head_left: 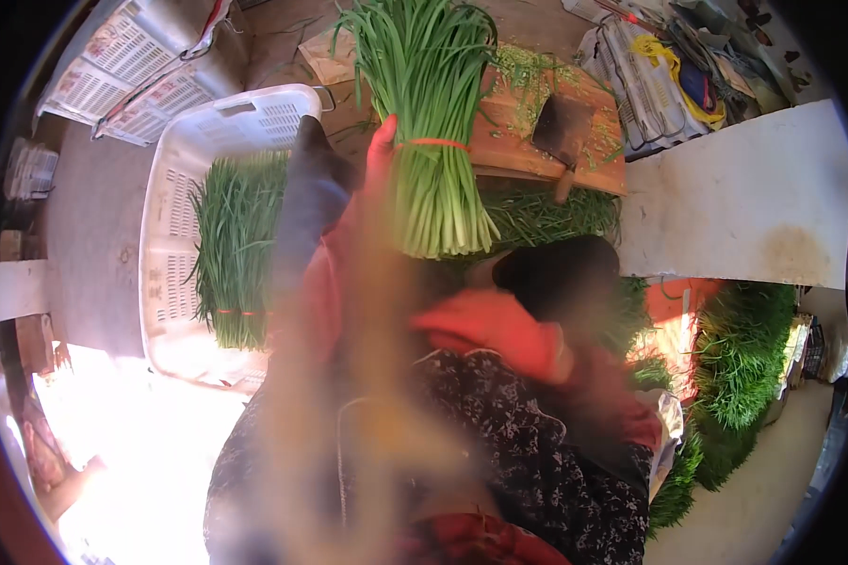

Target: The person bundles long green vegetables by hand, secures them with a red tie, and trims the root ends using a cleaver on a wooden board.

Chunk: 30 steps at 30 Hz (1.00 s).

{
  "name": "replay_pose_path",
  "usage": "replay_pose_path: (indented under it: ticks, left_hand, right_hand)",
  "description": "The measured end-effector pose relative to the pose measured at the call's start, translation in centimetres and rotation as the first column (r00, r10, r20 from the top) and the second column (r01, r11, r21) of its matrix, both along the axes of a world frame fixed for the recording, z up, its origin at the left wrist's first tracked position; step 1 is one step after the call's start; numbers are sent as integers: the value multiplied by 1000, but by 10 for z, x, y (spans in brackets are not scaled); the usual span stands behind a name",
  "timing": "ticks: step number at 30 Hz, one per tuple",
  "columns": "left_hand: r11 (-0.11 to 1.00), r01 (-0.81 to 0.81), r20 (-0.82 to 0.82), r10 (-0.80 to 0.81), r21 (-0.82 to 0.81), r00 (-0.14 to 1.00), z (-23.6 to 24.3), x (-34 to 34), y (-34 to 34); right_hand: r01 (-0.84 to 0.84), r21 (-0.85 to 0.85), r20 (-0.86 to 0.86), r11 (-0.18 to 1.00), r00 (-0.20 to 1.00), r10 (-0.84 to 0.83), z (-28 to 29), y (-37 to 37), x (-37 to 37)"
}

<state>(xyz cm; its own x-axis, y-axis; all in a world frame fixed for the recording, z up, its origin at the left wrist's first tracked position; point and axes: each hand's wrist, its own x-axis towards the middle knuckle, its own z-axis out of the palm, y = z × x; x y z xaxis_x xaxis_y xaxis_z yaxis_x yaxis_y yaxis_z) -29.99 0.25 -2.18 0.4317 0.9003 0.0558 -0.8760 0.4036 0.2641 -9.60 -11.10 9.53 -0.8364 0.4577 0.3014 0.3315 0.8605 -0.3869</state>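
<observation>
- Up near the top, a hand (pixel 379 160) in a red glove is wrapped round a bunch of green chives (pixel 431 122). It is blurry, so I cannot tell for sure which hand it is. It looks like the left one, coming up from the lower left.
- Its fingers are closed on the bunch right by a thin orange band (pixel 431 143) that ties the stalks together.
- The bunch is long and thin. The stalks are pale at the cut ends, which point down, and dark green at the leafy tops, which fan out.
- The right hand (pixel 499 330) is lower down in a soft red glove. It is too blurry to tell if it is open or closed.
- Behind the bunch lies a flat wooden chopping board (pixel 513 141) with small green bits on it.
- A dark metal cleaver (pixel 562 132) with a wide blade rests on the board.
- To the left sits a white plastic crate (pixel 174 245) with small holes in its walls. More chive bunches (pixel 236 250) lie inside it.
- More chives are piled at the right (pixel 744 348).
</observation>
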Motion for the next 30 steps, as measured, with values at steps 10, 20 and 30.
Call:
replay_pose_path:
  ticks: [10,20,30]
  left_hand:
    - [997,-78,167,80,-22,983,4,-1,2]
    - [995,41,192,-57,90,980,-1,-20,6]
    - [996,70,218,-81,58,973,-1,-29,22]
  right_hand:
    - [475,-337,-97,813,841,-532,22,71,-46]
    - [-167,-841,-28,515,963,267,-11,8,29]
    - [246,-477,-338,844,835,-434,-17,88,-44]
